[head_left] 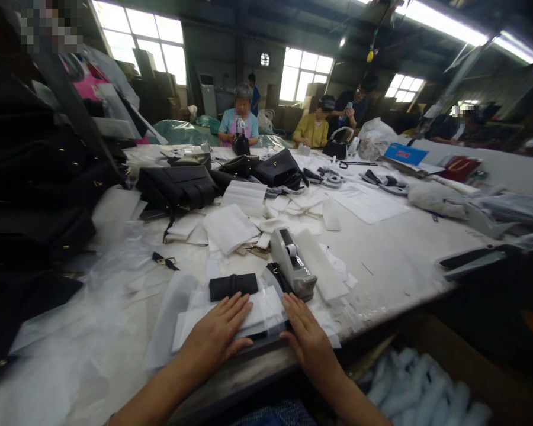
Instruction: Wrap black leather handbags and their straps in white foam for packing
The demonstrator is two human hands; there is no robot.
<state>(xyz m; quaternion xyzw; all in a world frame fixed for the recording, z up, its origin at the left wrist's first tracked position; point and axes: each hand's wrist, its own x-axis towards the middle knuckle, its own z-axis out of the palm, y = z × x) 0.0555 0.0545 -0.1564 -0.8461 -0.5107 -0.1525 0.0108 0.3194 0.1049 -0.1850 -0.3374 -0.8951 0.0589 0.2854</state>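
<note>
My left hand [220, 328] lies flat, fingers stretched, on a wrapped packet of white sheets [260, 305] near the table's front edge. Fingers outstretched, my right hand [308, 331] rests at the packet's right end. Just past my left fingertips sits a small black pouch [233, 286] with a strap round its middle. A grey tape dispenser [293, 263] stands beyond my right fingertips, with a black strap piece [276, 275] along its left side. Dark material shows under the packet between my hands; what it is I cannot tell.
White foam sheets [231, 228] and black bags [177, 188] lie farther back. More black bags [35, 177] are piled at the left beside clear plastic [84, 307]. A box of white rolls [426, 384] stands below at right. Several people [240, 121] are across the table.
</note>
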